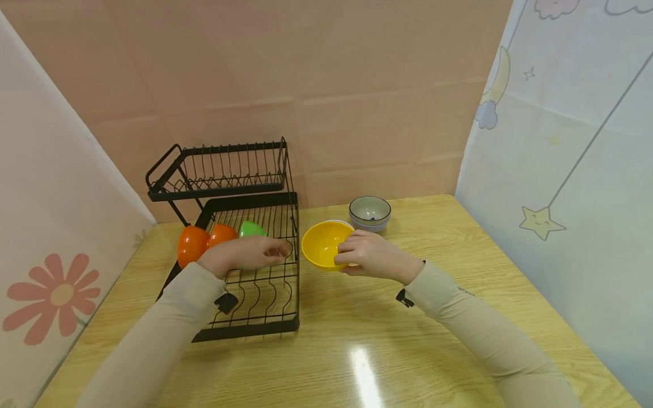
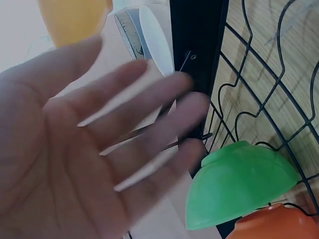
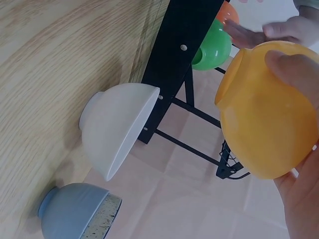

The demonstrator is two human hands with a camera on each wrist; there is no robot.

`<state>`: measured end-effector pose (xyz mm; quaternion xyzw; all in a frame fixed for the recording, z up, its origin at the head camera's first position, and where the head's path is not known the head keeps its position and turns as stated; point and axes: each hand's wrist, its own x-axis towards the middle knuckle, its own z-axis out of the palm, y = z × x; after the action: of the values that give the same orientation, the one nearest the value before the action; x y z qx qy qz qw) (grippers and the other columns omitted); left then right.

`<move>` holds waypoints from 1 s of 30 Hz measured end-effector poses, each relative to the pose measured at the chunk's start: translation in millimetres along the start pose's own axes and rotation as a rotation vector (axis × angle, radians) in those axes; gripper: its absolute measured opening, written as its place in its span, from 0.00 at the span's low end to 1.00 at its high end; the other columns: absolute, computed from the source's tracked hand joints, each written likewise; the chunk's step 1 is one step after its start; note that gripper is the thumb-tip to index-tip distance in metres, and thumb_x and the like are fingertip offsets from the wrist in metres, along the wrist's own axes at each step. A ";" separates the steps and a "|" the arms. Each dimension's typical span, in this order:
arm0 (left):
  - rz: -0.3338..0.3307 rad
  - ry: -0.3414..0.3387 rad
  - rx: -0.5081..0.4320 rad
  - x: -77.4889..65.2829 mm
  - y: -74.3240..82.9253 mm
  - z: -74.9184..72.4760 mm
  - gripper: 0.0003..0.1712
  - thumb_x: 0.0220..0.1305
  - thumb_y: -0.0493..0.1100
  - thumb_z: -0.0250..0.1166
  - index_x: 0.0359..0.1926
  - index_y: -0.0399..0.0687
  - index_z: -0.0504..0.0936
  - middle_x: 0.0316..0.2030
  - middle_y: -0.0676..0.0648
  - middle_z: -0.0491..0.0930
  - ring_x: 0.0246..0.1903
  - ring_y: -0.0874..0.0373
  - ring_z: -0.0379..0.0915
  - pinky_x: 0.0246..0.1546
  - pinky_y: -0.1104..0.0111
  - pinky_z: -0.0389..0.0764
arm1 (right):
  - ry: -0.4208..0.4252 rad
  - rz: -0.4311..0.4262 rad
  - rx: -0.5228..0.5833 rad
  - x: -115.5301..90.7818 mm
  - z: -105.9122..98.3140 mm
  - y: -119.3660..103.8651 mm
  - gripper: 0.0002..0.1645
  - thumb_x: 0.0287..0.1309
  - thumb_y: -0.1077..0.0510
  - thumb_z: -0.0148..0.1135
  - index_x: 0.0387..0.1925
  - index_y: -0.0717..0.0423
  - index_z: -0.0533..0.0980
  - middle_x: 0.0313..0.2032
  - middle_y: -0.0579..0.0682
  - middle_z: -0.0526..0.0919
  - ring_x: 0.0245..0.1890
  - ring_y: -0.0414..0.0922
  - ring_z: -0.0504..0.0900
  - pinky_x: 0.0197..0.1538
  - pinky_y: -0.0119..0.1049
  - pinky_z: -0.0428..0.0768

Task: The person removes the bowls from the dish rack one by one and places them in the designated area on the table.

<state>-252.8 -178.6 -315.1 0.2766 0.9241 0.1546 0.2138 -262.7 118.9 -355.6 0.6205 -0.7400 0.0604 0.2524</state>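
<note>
My right hand (image 1: 369, 256) grips a yellow bowl (image 1: 321, 242) by its rim, holding it up just right of the black dish rack (image 1: 297, 294). In the right wrist view the thumb lies on the outside of the yellow bowl (image 3: 269, 114). Over the rack's lower tier is my left hand (image 1: 255, 253), holding nothing, its fingers spread in the left wrist view. A green bowl (image 2: 239, 184) stands on edge in the rack close to that hand. Two orange bowls (image 1: 193, 245) stand on edge to the left of the green one, partly hidden by the left hand.
Behind the yellow bowl a white bowl (image 3: 117, 124) sits on the table, mostly hidden in the head view. A grey-blue bowl (image 1: 369, 214) stands to its right. The rack's upper tier (image 1: 219, 184) rises at the back left. Fabric walls enclose the wooden table (image 1: 408, 351).
</note>
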 end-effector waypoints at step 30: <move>-0.147 -0.198 0.043 -3.4 -2.1 3.9 0.26 0.65 0.56 0.55 0.60 0.51 0.70 0.50 0.49 0.75 0.51 0.52 0.70 0.52 0.51 0.69 | 0.033 0.151 -0.020 12.9 -12.1 37.1 0.13 0.45 0.57 0.72 0.30 0.53 0.75 0.27 0.44 0.79 0.30 0.42 0.76 0.40 0.38 0.74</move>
<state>-249.3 -181.6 -318.2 0.2266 0.9192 0.0906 0.3090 -295.5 120.6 -331.1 0.5595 -0.7810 0.0819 0.2653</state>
